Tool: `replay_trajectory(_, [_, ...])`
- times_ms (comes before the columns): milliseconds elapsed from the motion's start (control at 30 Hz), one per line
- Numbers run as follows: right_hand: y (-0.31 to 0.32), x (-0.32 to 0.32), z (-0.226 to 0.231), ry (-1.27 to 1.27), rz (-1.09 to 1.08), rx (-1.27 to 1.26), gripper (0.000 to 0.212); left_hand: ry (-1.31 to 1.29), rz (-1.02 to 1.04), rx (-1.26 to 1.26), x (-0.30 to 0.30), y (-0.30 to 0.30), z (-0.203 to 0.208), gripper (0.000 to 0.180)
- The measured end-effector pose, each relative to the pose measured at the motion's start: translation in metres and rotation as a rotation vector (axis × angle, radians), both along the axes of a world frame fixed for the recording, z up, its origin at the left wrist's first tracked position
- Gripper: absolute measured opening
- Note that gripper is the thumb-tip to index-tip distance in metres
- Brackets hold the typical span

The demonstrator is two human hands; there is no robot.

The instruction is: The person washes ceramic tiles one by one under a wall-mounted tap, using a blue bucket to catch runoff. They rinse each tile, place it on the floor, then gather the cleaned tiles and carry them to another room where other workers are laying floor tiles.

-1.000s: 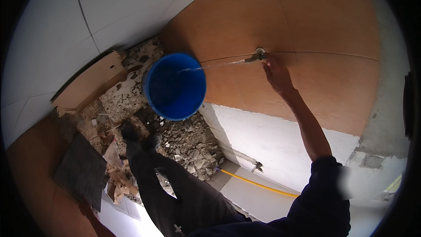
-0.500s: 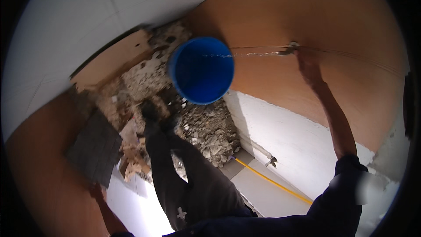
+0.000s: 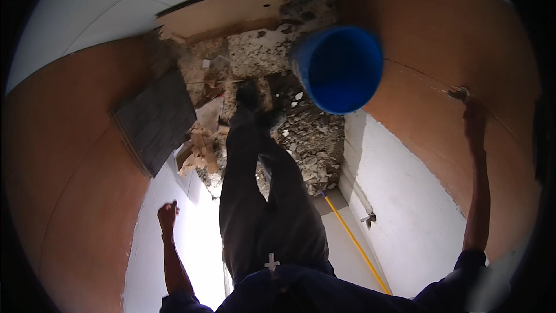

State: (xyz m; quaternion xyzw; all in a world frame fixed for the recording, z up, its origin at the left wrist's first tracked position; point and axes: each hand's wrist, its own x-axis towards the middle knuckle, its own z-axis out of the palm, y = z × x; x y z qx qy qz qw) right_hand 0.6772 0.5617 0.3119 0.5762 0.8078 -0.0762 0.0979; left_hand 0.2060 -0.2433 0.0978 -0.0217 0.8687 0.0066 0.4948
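Observation:
My right arm is stretched far out along the brown wall panel. At its end my right hand closes on a small metal tap that sticks out of the wall. A few whitish streaks of water show at the tap's mouth. Left of the tap, above the rubble, a large blue bucket shows its open mouth; its inside is dark and any water level is hard to make out. My left hand hangs in front of the white lower wall with its fingers curled and nothing visible in them.
Broken rubble covers the floor around my feet. A dark grey tile panel leans at the left, and a tan board lies at the back. A yellow pole and another low tap are at the right.
The water stream that ran from the tap toward the bucket is reduced to short streaks. My left hand has come away from beside the grey tile panel. The view has turned.

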Motion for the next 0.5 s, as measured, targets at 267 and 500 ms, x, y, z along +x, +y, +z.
replay_trajectory(267, [-0.030,-0.048,0.024,-0.325,0.626,0.192,0.025,-0.152,0.202,-0.041,0.048,0.005,0.044,0.031])
replay_trajectory(500, [-0.023,-0.036,0.025,-0.313,0.786,0.186,0.031,-0.119,0.239,0.023,0.031,0.017,0.057,0.032])
